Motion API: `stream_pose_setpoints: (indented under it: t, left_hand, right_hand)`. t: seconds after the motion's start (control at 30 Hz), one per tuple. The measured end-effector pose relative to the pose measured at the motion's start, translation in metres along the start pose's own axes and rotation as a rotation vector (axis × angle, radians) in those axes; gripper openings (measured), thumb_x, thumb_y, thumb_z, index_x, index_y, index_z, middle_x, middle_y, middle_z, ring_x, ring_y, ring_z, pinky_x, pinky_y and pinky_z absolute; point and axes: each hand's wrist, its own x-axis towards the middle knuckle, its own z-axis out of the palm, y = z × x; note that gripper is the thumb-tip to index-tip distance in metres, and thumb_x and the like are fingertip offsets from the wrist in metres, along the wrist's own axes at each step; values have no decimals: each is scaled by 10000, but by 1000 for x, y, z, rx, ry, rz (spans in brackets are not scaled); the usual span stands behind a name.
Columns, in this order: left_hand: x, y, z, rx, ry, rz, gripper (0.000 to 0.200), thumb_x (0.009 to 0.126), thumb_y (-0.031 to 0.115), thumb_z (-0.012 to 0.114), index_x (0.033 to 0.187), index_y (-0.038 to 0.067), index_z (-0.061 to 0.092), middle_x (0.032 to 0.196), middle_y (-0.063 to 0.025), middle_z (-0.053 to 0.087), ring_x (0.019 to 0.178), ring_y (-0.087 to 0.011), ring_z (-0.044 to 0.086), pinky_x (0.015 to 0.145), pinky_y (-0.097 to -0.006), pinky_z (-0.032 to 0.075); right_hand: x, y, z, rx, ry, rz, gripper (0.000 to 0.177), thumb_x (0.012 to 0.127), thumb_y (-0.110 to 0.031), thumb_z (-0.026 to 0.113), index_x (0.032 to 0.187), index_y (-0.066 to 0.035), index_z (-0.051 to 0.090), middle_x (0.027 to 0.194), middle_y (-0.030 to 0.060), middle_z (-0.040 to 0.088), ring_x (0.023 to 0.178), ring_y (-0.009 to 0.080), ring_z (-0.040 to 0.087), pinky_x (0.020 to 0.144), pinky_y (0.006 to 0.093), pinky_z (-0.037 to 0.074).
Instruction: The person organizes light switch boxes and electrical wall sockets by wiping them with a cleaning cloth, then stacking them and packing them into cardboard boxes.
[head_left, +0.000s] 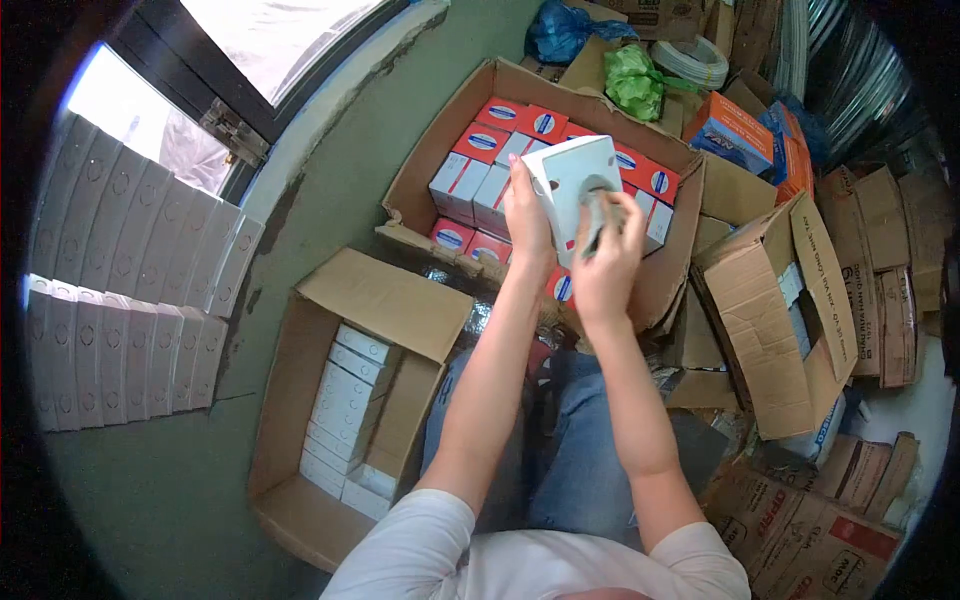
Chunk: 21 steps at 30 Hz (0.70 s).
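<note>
My left hand [527,222] grips the left edge of a white square box-shaped item [570,180] held up in front of me. At its face, my right hand [608,262] is closed around a small grey part [596,222] near the round opening. Both hands hover over a large open carton [690,255] that holds several red-and-white boxes [482,160].
A second open carton [300,400] with a row of white boxes [345,420] lies at lower left. Stacks of white moulded boxes [130,290] line the left wall under a window. More cartons [775,320] crowd the right; bags lie at the back.
</note>
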Motion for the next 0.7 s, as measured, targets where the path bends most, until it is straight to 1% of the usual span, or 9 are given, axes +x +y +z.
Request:
stream_pose_setpoints:
  t: [0.1,0.17,0.23,0.27,0.3,0.37,0.57,0.63,0.7]
  left_hand:
    - [3,5,-4,-43,22,-43,560,1001,504,322,970,29,616,838,-56,624,750,-146,591,683,-305,482]
    - [4,8,-8,-61,22,-55,566,997,513,324,981,29,616,835,-57,622,746,-148,591,680,-310,482]
    - [0,9,-3,-29,16,18,580,989,530,333,999,23,614,839,-54,622,748,-144,590,684,-299,480]
    - [-2,9,-2,-20,19,16,582,989,531,335,1003,21,613,840,-53,622,749,-142,590,684,-294,478]
    - [-4,9,1,-15,21,12,583,988,532,336,1008,19,612,841,-52,622,749,-141,590,684,-290,477]
    - [-6,9,6,-2,-12,20,580,994,521,329,993,18,617,833,-46,621,740,-137,586,677,-276,468]
    - [3,-1,-8,43,-57,74,587,996,516,331,950,10,625,816,-52,624,721,-130,581,666,-267,465]
    - [-1,8,-3,-23,-35,46,586,998,513,332,936,9,625,805,-50,619,704,-121,570,647,-264,454]
    - [-8,16,1,43,-28,37,582,1000,508,332,924,11,626,793,-44,614,693,-115,560,639,-260,447]
  right_hand:
    - [-10,-22,-3,162,-100,-107,535,683,76,624,1207,-14,561,1139,153,522,1061,357,520,917,435,426]
    - [-7,-25,-7,175,-107,-152,560,678,81,621,1224,-27,557,1124,156,533,1062,350,523,910,431,428]
    - [4,-6,-7,55,-36,-62,542,686,76,613,1216,-27,565,1123,160,537,1049,346,533,901,428,433]
    - [13,1,-8,22,61,12,514,716,64,601,1221,-18,560,1118,163,541,1037,345,542,897,428,435]
    - [20,13,-9,-19,121,39,383,802,37,595,1182,-9,595,1102,171,568,1013,339,577,876,414,463]
    - [18,20,-4,-13,164,47,348,823,23,600,1170,1,598,1108,177,574,1012,341,582,878,416,461]
    - [-1,-13,4,90,36,-154,448,756,34,615,1202,-11,592,1096,169,576,1014,344,579,882,424,458]
    - [5,-7,5,74,66,-118,447,761,38,609,1204,-11,590,1096,169,576,1027,336,573,892,418,453]
    - [15,3,5,46,124,-49,446,764,43,603,1207,-9,588,1095,169,576,1032,331,571,895,413,452]
